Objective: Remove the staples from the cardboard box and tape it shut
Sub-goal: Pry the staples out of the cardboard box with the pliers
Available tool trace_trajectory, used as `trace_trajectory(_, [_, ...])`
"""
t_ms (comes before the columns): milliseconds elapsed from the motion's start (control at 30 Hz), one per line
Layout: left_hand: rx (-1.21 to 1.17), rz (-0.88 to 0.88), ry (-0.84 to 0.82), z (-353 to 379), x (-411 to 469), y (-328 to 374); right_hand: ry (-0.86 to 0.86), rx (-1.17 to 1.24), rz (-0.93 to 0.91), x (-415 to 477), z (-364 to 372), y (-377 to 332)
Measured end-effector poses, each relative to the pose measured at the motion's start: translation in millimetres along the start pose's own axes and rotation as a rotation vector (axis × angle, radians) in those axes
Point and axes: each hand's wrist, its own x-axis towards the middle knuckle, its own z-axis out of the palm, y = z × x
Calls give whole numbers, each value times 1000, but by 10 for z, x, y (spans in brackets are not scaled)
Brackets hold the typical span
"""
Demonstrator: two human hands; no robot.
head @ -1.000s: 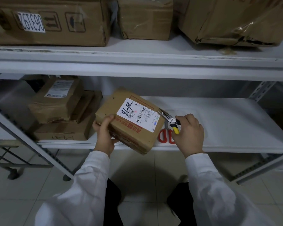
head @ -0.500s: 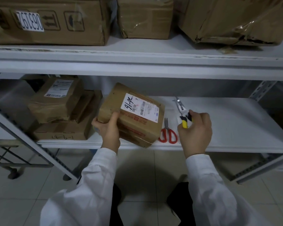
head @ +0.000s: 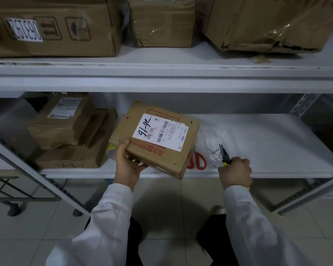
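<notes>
Now the left hand [head: 127, 164] grips the brown cardboard box [head: 154, 139], white label handwritten "91-92", while the right hand [head: 235, 172] clasps yellow-handled pliers [head: 224, 155] over loose staples [head: 213, 155].

The brown cardboard box [head: 154, 139] with its white shipping label hides most of the red-handled scissors [head: 199, 163] on the white lower shelf [head: 277, 143], and all but a yellow sliver of a roll [head: 110, 150] behind it. The right hand [head: 235, 172] covers the grips of the yellow-handled pliers [head: 224, 155]. Small metal pieces [head: 214, 155] beside their tips are too tiny to identify. The frame's top edge crops three brown cartons [head: 52, 29] on the upper shelf.
</notes>
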Motion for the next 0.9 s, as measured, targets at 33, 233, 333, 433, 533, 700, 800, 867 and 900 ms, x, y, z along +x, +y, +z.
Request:
trace_trajectory(33, [-21, -12, -19, 8, -12, -6, -1, -32, -7, 9, 5, 6])
trace_trajectory(233, [-57, -35, -40, -34, 64, -50, -16, -127, -33, 39, 33, 26])
trace_trajectory(333, [-65, -39, -34, -54, 83, -69, -22, -138, -39, 35, 33, 26])
trace_trajectory(433, [-79, -47, -31, -65, 94, -82, -28, -137, -23, 27, 24, -3])
trace_trajectory(533, [-101, -47, -34, -56, 87, -76, -27, -88, 0, 34, -1, -43])
trace_trajectory(700, [-142, -71, -46, -27, 65, -82, -6, 54, 24, 67, -28, -78])
trace_trajectory(800, [-184, -126, -37, -5, 77, -80, -58, 239, 64, 91, -70, -91])
trace_trajectory(867, [-212, -166, -22, 8, 79, -83, -116, 335, 95, 97, -107, -111])
trace_trajectory(900, [-223, -188, -28, 14, 76, -88, -137, 365, 92, 92, -133, -125])
